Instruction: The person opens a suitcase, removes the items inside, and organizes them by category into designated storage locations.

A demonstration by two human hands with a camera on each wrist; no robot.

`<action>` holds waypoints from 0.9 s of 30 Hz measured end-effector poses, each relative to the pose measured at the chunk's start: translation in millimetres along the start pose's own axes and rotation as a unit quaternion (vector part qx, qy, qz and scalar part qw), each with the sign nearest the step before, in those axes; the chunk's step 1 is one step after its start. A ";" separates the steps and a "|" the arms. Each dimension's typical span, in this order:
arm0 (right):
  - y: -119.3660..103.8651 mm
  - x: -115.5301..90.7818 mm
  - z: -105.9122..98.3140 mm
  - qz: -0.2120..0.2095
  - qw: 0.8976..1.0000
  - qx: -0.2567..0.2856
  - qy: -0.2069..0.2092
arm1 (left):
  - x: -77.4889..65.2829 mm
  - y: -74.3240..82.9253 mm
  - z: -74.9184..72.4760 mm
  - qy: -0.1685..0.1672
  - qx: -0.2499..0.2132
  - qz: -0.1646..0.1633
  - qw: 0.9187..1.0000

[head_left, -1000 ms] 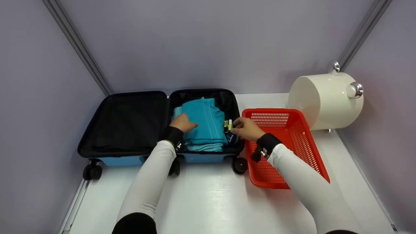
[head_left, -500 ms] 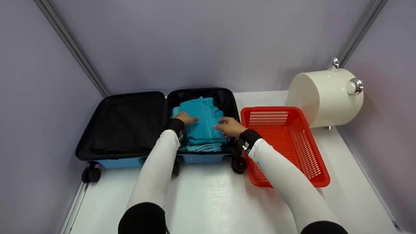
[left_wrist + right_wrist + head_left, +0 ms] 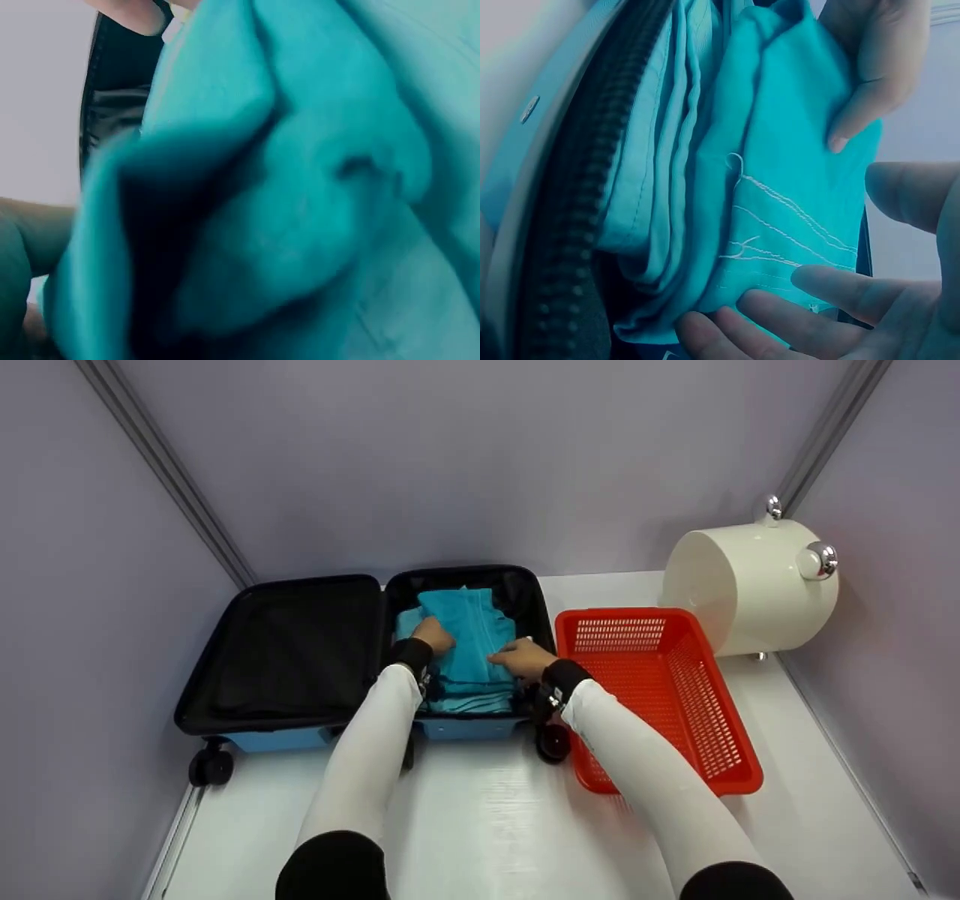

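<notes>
A folded turquoise garment lies on top of a lighter folded stack in the right half of a blue suitcase. My left hand grips the garment's left side; in the right wrist view its thumb lies over the cloth. My right hand is at the garment's right side. In the right wrist view its fingers are spread and extended against the stitched edge, thumb apart from the cloth. A small white tip shows behind the right hand; the rest is hidden.
The suitcase's left half lies open with a black lining. A red plastic basket stands close to the suitcase's right side. Behind it a cream cylinder with chrome-tipped legs lies on its side. Grey walls enclose the white surface.
My right hand has moved left from the small items at the suitcase's right side onto the garment's edge. My left hand's fingers have curled in on the cloth, and the garment's near edge has shifted.
</notes>
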State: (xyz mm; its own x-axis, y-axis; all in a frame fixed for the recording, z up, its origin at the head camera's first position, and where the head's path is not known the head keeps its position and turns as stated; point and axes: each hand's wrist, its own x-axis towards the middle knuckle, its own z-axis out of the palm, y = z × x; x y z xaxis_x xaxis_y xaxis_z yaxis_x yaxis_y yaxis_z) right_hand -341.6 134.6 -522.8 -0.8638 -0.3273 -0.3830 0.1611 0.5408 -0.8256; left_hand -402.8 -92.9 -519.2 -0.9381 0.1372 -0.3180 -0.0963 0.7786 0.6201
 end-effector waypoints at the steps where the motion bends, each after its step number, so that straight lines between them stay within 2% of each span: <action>1: 0.7 0.0 -0.5 0.002 1.000 0.003 0.001 | -1.8 2.5 0.0 -0.001 -0.005 0.010 1.000; 7: 5.8 -0.4 -5.2 0.019 0.999 0.041 -0.007 | -24.4 28.4 -3.3 -0.005 -0.061 0.072 0.996; 11: 7.5 -0.3 -7.3 0.016 0.995 0.094 -0.001 | -37.1 50.7 -5.2 -0.004 -0.098 0.100 0.990; 14: 8.5 -0.3 -9.1 0.017 0.988 0.152 0.013 | -46.3 67.5 -8.6 -0.003 -0.121 0.120 0.985; 16: 8.8 -1.0 -10.5 0.013 0.979 0.202 0.019 | -52.7 76.9 -12.3 0.001 -0.139 0.136 0.981; 20: 8.5 -3.5 -13.8 -0.010 0.949 0.314 -0.007 | -62.4 90.3 -19.9 0.010 -0.178 0.171 0.969; 23: 6.8 -5.9 -17.0 -0.024 0.933 0.357 -0.043 | -67.6 95.0 -23.8 0.008 -0.203 0.190 0.960; 27: 3.8 -11.2 -23.3 -0.033 0.915 0.397 -0.060 | -71.5 94.8 -26.1 0.003 -0.223 0.193 0.956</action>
State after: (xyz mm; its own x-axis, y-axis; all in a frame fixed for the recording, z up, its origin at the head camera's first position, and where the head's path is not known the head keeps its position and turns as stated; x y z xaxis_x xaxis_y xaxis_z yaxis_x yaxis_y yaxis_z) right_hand -342.4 158.4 -512.0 -0.8331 -0.4473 -0.3253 0.4481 -0.2011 -0.8711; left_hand -353.6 -44.9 -419.0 -0.9338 0.3579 -0.0004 0.1271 0.3327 0.9344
